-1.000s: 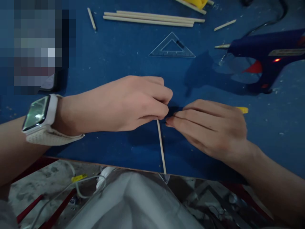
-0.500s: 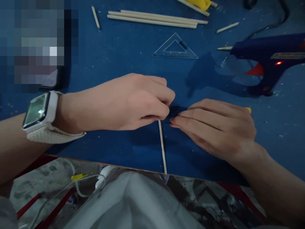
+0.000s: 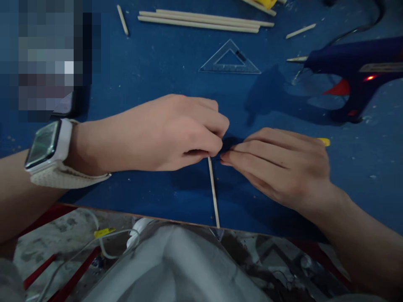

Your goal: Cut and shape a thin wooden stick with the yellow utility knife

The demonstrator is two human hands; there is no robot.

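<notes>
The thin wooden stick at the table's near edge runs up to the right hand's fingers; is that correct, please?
Not quite: in the head view, the thin wooden stick at the table's near edge runs up to the fingers of the left hand, not the right hand.

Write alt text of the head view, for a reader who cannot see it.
The left hand holds a stick at a blue table, the right hand close beside it. Beyond lie a set square and more sticks; at right, a glue gun.
</notes>
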